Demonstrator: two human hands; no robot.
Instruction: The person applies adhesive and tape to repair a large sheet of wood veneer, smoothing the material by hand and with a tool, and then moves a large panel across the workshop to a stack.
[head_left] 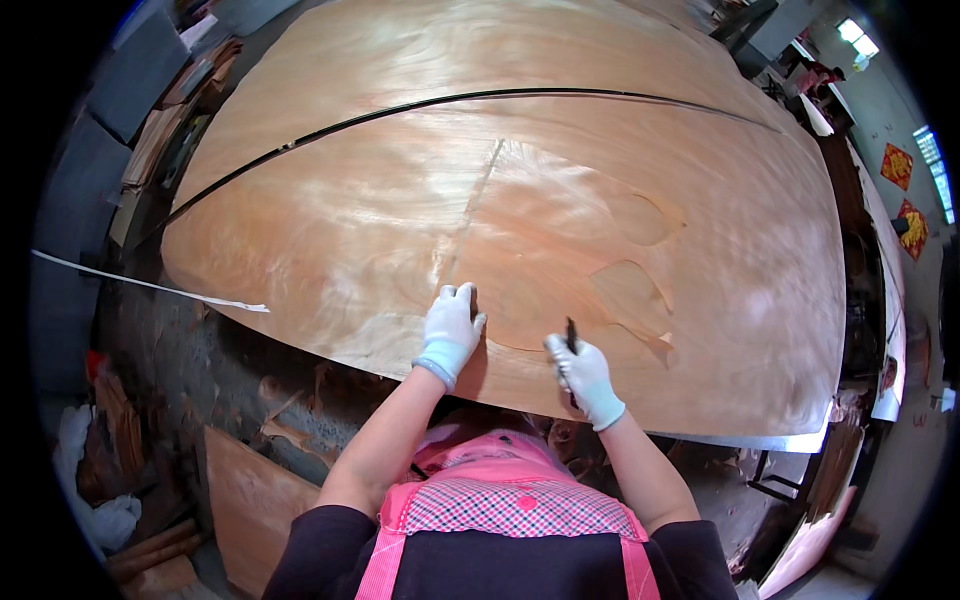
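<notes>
A broad sheet of thin tan wood veneer (370, 240) covers the large work table before me. My left hand (450, 325), in a white glove with a pale blue cuff, rests on it beside the lower end of a narrow pale strip (470, 215) running away from me. Its fingers point forward and the thumb is apart. My right hand (583, 378), gloved alike, is closed round a slim dark knife-like tool (571, 334) that sticks out above and below the fist. Thin loose veneer pieces (632, 288) lie ahead of my right hand.
A long dark curved strip (480, 95) crosses the table's far part. A thin white strip (150, 283) reaches in from the left. A wooden board (255, 510) leans at the lower left near veneer scraps (290, 430). A wall (880, 110) stands at the right.
</notes>
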